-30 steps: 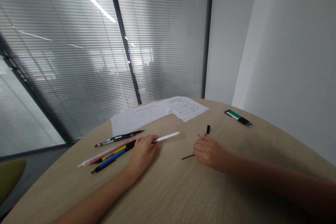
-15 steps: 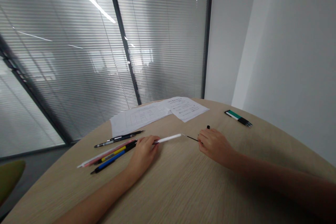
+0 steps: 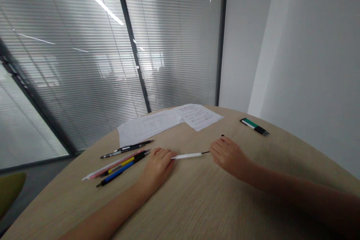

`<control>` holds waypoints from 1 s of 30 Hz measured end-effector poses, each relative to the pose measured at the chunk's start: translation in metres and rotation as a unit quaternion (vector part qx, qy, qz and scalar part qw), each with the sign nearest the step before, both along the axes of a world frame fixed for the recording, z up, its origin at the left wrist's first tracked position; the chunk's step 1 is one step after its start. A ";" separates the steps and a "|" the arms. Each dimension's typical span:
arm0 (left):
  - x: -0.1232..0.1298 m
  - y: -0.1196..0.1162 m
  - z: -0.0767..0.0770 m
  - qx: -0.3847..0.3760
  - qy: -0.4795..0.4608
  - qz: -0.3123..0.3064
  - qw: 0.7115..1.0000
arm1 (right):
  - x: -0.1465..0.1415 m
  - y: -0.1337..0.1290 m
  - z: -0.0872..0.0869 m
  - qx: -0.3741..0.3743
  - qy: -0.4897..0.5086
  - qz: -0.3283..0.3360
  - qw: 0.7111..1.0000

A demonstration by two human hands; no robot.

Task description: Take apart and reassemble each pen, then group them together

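Observation:
My left hand (image 3: 159,165) rests on the table with its fingers closed around one end of a white pen barrel (image 3: 187,156). The barrel points right, toward my right hand (image 3: 227,155). That hand is closed on a thin black pen refill (image 3: 206,152), and the refill's left end meets the open end of the barrel or sits inside it. A small black piece (image 3: 222,135) sticks out above my right fingers; most of it is hidden. Just left of my left hand lie several pens, among them a blue pen (image 3: 119,172), a yellow pen (image 3: 121,165) and a pink pen (image 3: 118,163).
Dark pens (image 3: 128,149) lie behind the coloured ones. Printed sheets (image 3: 152,124) spread along the far side of the round wooden table (image 3: 185,202). A green, white and black pen set (image 3: 254,126) lies at the right. Beyond the table are blinds and a wall.
The white barrel's right end has swung toward me and met the refill, where a gap showed before. Less of the refill shows now. My left hand has shifted slightly right.

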State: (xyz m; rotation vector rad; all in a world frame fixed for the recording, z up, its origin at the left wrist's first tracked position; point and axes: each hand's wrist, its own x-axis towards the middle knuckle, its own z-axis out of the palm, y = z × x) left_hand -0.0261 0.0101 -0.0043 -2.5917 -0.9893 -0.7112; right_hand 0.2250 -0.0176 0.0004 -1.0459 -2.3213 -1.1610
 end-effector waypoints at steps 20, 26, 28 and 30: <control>0.000 -0.008 0.009 -0.087 -0.113 0.021 0.990 | 0.042 0.046 -0.010 -0.111 0.392 0.046 0.912; 0.000 -0.006 0.006 -0.101 -0.124 0.028 0.987 | 0.048 0.051 -0.016 -0.155 0.272 -0.007 0.950; 0.001 -0.005 0.006 -0.101 -0.120 0.035 0.987 | 0.048 0.049 -0.014 -0.157 0.237 -0.020 0.958; 0.001 -0.004 0.006 -0.092 -0.112 0.038 0.989 | 0.047 0.047 -0.012 -0.160 0.213 -0.029 0.963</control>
